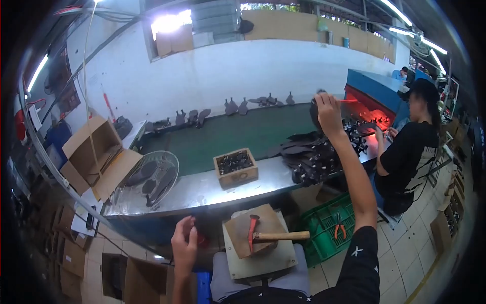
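Black sleeve point(360, 258) cropped below, right fingers point(327, 103) partly hide a dark piece point(315, 115).

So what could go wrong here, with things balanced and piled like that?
The hammer lies unheld on the block, its handle overhanging; a knock might tip it off. The pile of dark parts reaches the bench's front edge, so some could slide down. The raised right hand might drop its dark piece.
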`<state>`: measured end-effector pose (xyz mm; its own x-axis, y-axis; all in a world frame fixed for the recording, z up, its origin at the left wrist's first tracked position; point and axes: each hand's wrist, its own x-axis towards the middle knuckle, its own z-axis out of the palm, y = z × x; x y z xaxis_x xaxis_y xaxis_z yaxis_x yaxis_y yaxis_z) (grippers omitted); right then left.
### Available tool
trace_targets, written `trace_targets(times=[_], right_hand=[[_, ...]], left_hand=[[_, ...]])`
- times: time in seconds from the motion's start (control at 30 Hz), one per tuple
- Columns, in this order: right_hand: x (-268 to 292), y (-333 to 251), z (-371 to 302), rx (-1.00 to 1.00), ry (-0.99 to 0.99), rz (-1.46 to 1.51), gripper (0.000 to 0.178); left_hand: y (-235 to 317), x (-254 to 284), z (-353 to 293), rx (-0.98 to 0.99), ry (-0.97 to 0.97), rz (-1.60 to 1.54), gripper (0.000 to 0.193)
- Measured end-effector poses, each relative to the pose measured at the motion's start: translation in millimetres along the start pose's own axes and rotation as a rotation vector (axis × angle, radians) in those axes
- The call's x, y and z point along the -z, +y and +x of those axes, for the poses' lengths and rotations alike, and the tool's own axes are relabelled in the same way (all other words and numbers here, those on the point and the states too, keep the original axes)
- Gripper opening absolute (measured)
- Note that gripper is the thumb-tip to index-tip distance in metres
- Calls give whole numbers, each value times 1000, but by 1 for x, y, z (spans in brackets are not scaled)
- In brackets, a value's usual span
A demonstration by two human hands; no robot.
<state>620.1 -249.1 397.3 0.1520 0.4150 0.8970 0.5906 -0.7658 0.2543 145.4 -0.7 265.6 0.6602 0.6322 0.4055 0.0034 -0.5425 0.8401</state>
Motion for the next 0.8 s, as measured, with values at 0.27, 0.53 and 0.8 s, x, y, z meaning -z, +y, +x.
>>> trace_targets(times=[0.27, 0.53, 0.8], right_hand=[[189, -169, -5, 700, 49, 959, 38], [141, -193, -219, -152, -762, 770, 91], [149, -211, -259, -232, -1025, 524, 96]], left_hand=[[73, -59, 28, -279, -359, -288, 85], [1, -57, -22, 513, -499, -1117, 50], [-93, -121, -31, 234, -212, -57, 35]])
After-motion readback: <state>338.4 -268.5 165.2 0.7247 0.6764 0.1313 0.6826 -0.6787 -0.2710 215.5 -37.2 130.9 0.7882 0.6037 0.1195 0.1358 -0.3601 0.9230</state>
